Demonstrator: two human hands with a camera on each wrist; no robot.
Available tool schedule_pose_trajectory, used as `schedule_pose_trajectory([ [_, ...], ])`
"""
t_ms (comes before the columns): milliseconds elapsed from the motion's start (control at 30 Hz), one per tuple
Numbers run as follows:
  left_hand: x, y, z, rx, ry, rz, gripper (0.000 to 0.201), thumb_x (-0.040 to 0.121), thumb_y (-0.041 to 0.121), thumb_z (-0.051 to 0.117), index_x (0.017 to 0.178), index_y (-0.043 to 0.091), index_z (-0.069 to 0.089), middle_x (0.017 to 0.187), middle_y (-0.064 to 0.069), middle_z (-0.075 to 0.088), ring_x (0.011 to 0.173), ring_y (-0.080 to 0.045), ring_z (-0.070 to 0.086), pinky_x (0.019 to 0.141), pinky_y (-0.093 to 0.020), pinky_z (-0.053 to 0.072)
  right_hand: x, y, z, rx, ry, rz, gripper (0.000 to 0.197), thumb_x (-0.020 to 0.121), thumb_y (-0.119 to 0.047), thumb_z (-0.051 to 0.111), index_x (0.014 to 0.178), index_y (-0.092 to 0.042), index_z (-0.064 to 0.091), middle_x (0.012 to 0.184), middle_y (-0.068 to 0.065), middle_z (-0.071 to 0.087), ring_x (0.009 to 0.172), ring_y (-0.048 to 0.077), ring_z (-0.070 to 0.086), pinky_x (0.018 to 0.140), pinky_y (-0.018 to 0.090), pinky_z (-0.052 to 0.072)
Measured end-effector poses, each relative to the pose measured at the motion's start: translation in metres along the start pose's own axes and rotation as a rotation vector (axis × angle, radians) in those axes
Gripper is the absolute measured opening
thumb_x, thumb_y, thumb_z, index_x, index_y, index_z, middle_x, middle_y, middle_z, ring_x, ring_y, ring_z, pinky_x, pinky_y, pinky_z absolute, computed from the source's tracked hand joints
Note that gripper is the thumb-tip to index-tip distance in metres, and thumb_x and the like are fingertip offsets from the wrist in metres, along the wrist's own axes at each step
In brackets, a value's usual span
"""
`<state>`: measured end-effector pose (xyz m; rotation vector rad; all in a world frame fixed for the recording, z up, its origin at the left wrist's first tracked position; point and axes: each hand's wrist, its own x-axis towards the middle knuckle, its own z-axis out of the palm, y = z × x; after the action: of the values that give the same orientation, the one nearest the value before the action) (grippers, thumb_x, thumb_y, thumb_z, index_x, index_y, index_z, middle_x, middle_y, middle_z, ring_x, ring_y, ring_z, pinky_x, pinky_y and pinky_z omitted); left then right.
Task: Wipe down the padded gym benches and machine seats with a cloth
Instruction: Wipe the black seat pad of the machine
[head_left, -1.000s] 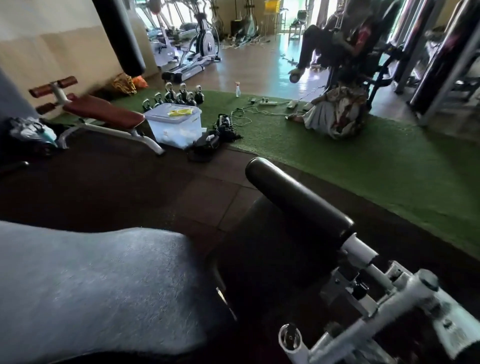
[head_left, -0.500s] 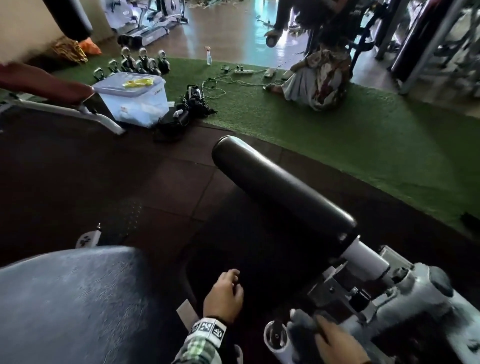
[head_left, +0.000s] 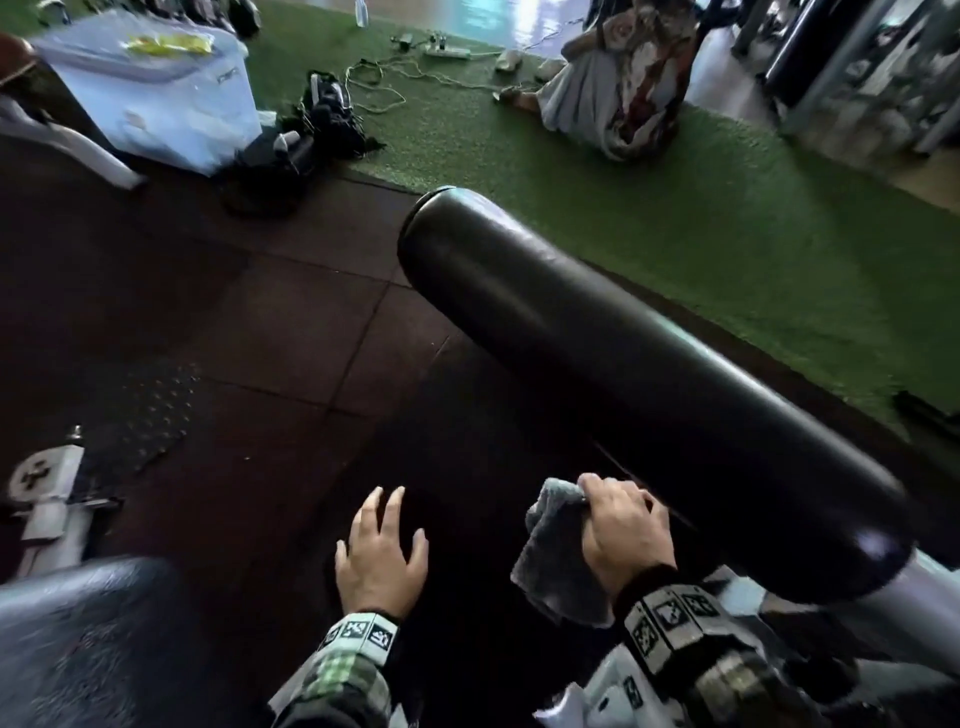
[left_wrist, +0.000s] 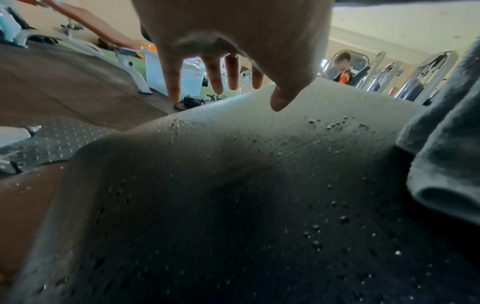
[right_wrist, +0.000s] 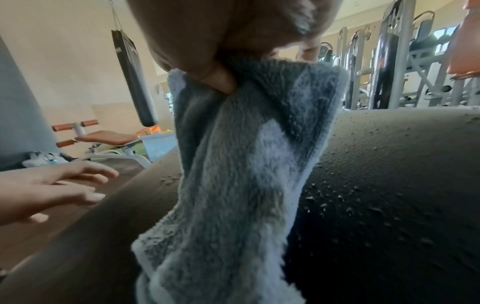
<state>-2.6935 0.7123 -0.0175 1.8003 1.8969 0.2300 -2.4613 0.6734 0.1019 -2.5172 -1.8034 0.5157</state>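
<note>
Cloth (head_left: 558, 561): grey, fleecy, soft and limp; hangs in folds below the right hand, just beside the near end of the roller pad. Judged light, and likely to bunch unless spread flat before wiping.
Right hand (head_left: 626, 535): grip pinches the top edge of the cloth, thumb pressed into the pile in the right wrist view.
Left hand (head_left: 382, 558): fingers spread and straight, holding nothing; hovers over a dark padded surface beaded with droplets (left_wrist: 335, 125).
Roller pad (head_left: 639, 374): long black cylinder, smooth skin, firm-looking; wet spots show on it in the right wrist view. Judged slippery where wet.
Where to take hold: gather more of the cloth into the palm, so a broad face meets the pad.
Grey seat pad (head_left: 88, 639): lower left, blurred.
Change from half a second ago: both hands sit higher in the head view; the left fingers, then loosely curled, are now splayed; the cloth, then low by the frame, is now up against the roller pad.
</note>
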Motion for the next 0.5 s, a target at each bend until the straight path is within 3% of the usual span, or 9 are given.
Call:
schedule_pose_trajectory([
  [67,0.001,-0.006,0.007,0.027,-0.051,-0.008,0.065,0.096,0.048,0.050,0.154,0.037,0.022,0.164,0.004,0.009,0.150,-0.014,0.013,0.118,-0.054,0.018,0.018,0.004,-0.001,0.059,-0.042,0.088,0.042,0.096,-0.020,0.029,0.137,-0.021,0.038,0.126,0.000,0.053,0.114,0.020,0.051,0.090,0.029,0.038],
  [167,-0.001,-0.015,0.018,0.004,-0.101,-0.008,0.063,0.098,0.052,0.042,0.154,0.041,0.015,0.165,0.006,-0.001,0.152,-0.012,0.001,0.119,-0.056,0.010,0.034,0.006,-0.001,0.226,-0.055,0.237,0.038,0.102,-0.027,0.029,0.136,-0.015,0.040,0.135,0.007,0.048,0.122,0.022,0.044,0.084,0.018,0.027],
  [200,-0.002,-0.016,0.022,-0.012,-0.104,-0.004,0.062,0.098,0.052,0.042,0.153,0.042,0.016,0.165,0.006,-0.002,0.152,-0.012,-0.001,0.119,-0.057,0.009,0.035,0.005,0.001,0.152,0.010,0.263,0.039,0.101,-0.032,0.029,0.134,-0.014,0.041,0.136,0.007,0.047,0.124,0.022,0.042,0.091,0.020,0.027],
  [267,-0.002,-0.019,0.030,-0.045,-0.092,-0.002,0.061,0.097,0.051,0.043,0.153,0.042,0.019,0.165,0.006,-0.002,0.152,-0.012,-0.002,0.119,-0.057,0.007,0.029,0.002,0.014,-0.073,0.081,0.267,0.058,0.096,-0.050,0.029,0.142,-0.015,0.027,0.147,0.011,0.031,0.135,0.026,0.028,0.108,0.037,0.020],
  [367,-0.001,-0.022,0.043,-0.098,-0.025,0.025,0.061,0.094,0.059,0.034,0.152,0.041,0.023,0.164,0.006,0.000,0.151,-0.011,-0.004,0.118,-0.060,0.003,0.023,0.000,0.048,-0.184,0.034,0.253,0.095,0.078,-0.079,0.025,0.149,-0.025,-0.007,0.153,0.011,-0.007,0.140,0.033,-0.007,0.109,0.060,0.003],
  [433,-0.002,-0.026,0.054,-0.112,0.021,0.048,0.065,0.091,0.064,0.021,0.152,0.044,0.018,0.164,0.008,-0.002,0.149,-0.005,-0.010,0.117,-0.060,-0.001,0.026,0.006,0.070,-0.170,0.044,0.231,0.098,0.075,-0.083,0.025,0.147,-0.028,-0.013,0.152,0.009,-0.015,0.137,0.032,-0.018,0.108,0.061,-0.006],
  [500,-0.002,-0.029,0.062,-0.107,0.055,0.058,0.064,0.091,0.062,0.018,0.152,0.044,0.014,0.163,0.007,-0.003,0.147,-0.001,-0.015,0.116,-0.060,-0.005,0.029,0.014,0.078,-0.163,0.132,0.182,0.091,0.078,-0.075,0.028,0.149,-0.026,0.002,0.154,0.013,-0.004,0.137,0.032,-0.014,0.109,0.055,-0.011],
])
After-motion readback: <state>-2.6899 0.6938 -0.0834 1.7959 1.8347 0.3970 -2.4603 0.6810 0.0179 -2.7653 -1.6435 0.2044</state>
